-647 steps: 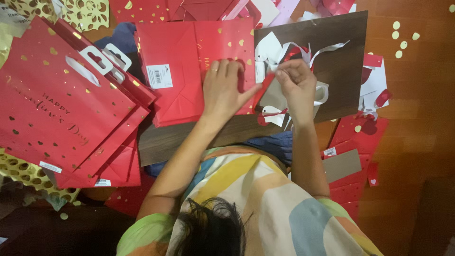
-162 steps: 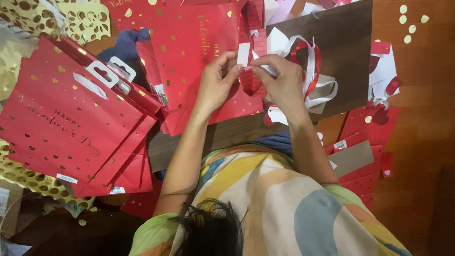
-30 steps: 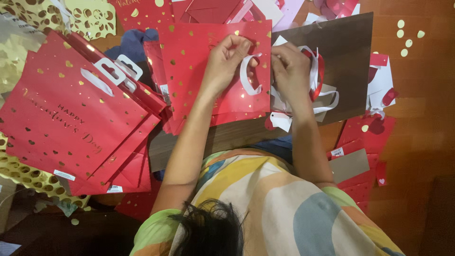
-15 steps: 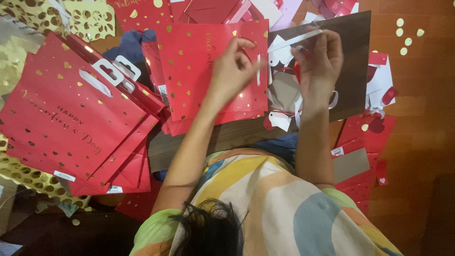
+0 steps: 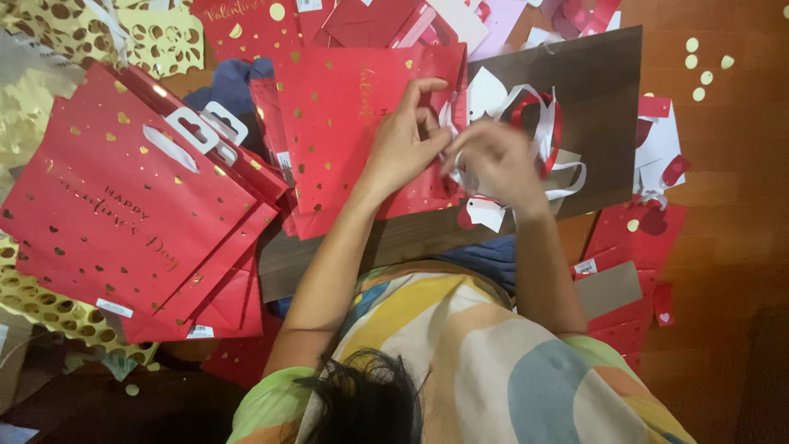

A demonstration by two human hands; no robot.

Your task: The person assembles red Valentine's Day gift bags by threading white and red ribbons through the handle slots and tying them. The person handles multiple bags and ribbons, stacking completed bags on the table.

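Observation:
A flat red gift bag with gold specks lies on a dark brown board in front of me. My left hand rests on the bag's right side, thumb and fingers pinching its edge. Close beside it, my right hand is blurred and closed on a white ribbon handle at that same edge. A loose heap of white and red ribbon handles lies just beyond my right hand, with a small white tag under my wrist.
A stack of red gift bags with white handles fans out at the left over gold cut-out paper. More red bags lie at the top. Red paper scraps and gold dots litter the wooden floor at the right.
My right hand, raised to the upper right with a white strip half a second ago, has come down and left beside my left hand. The left hand has stayed on the bag.

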